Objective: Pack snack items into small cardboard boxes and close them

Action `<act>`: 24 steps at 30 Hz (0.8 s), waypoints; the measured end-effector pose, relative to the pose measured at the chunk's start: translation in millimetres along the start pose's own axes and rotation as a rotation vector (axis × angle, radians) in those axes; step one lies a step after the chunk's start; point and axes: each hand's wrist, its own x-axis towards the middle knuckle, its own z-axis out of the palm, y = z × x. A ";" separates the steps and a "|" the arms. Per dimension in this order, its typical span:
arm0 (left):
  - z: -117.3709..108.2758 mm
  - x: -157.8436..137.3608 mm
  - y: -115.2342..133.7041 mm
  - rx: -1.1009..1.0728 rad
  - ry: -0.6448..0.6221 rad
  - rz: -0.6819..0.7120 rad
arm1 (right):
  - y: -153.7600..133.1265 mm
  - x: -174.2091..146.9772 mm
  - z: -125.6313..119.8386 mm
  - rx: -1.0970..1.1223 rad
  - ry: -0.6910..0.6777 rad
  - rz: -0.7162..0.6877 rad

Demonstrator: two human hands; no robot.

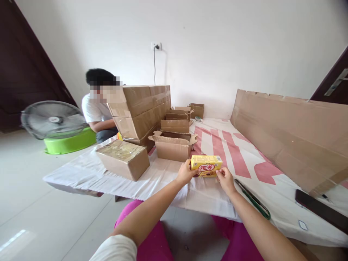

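See white wall across far side. Got wide cloth-covered table in front of it, white with red-pink patches. Note big cardboard sheet standing along right side. See stack of taped cardboard boxes at far left of table, with person in white top partly behind it. Got grey fan tilted over green tub, far left. See closed taped box near left, then row of open boxes running from middle to far. Note dark phone near right, and green-handled tool lying just right of right hand. Find yellow box at near middle of table, printed front facing near side; can't tell if resting on table. Gripping its left end with left hand, thumb across front. Pinching its lower right corner with right hand, fingertips closed on it. See small wall socket far, with cord hanging down
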 end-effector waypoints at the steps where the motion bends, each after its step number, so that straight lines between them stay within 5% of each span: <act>1: -12.0 -4.1 -3.3 -0.009 -0.003 -0.008 | -1.1 -3.9 7.1 0.014 -0.038 -0.009; 8: -96.0 -8.1 -18.2 -0.153 -0.032 -0.048 | -4.8 -13.4 38.2 -0.029 -0.162 -0.082; 13: -132.1 -5.8 -32.1 -0.061 0.186 -0.123 | -3.3 -19.5 36.5 -0.137 -0.205 -0.130; 19: -114.0 -23.0 -33.4 0.268 0.620 -0.019 | -4.4 -21.0 36.0 -0.208 -0.219 -0.140; 24: -84.7 -30.1 -28.9 0.753 0.632 0.142 | -3.7 -20.9 35.9 -0.231 -0.221 -0.157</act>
